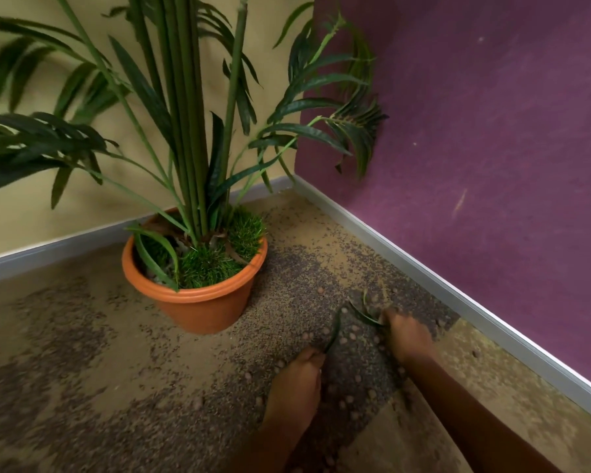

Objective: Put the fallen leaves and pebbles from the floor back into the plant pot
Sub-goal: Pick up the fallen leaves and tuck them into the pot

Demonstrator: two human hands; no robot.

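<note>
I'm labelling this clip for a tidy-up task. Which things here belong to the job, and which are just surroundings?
Job:
- fallen leaves
- pebbles
- orange plant pot
- left hand, right hand, each pinching a leaf

Surroundings:
- purple wall
- beige wall
- grey skirting board

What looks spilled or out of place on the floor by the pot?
Small round tan pebbles lie scattered on the speckled carpet right of the orange plastic plant pot, not in it. Narrow green loose leaves are there too: the left hand pinches one, the right hand another.
</note>
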